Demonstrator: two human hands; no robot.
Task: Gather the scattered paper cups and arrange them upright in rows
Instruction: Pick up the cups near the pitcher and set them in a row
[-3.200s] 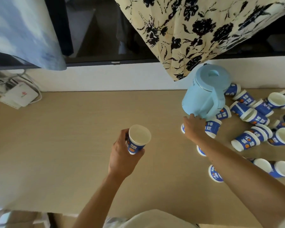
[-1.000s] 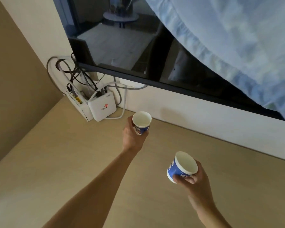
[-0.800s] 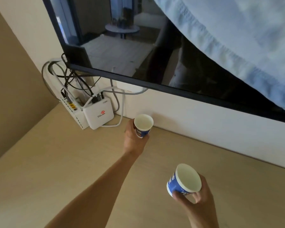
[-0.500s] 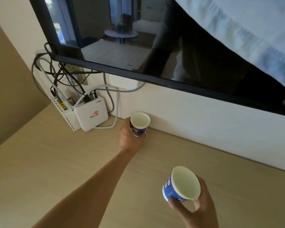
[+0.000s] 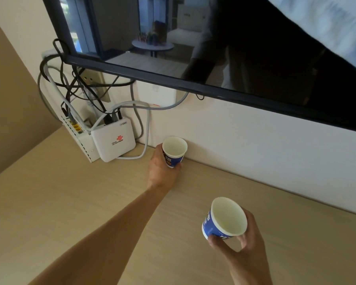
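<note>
Paper cup [image 5: 174,153], upright, is gripped in your left hand [image 5: 161,172] w/ fingers curled round it, by the wall [image 5: 245,140] nr the router [image 5: 113,143]. Second cup [image 5: 224,221], tilted, is pinched in your right hand [image 5: 245,250] over the desk [image 5: 70,202]. Release crooked & it may tip.

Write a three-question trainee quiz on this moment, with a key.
1. True or false: the left hand grips a blue-and-white paper cup with its opening facing up.
2. Multiple choice: what sits on the light wooden tabletop to the left of that cup? A) white square router box B) blue kettle C) glass bowl
3. Short answer: counting the second paper cup gripped by the right hand, how many cups are in view?

Key: 1 true; 2 A; 3 two.
</note>
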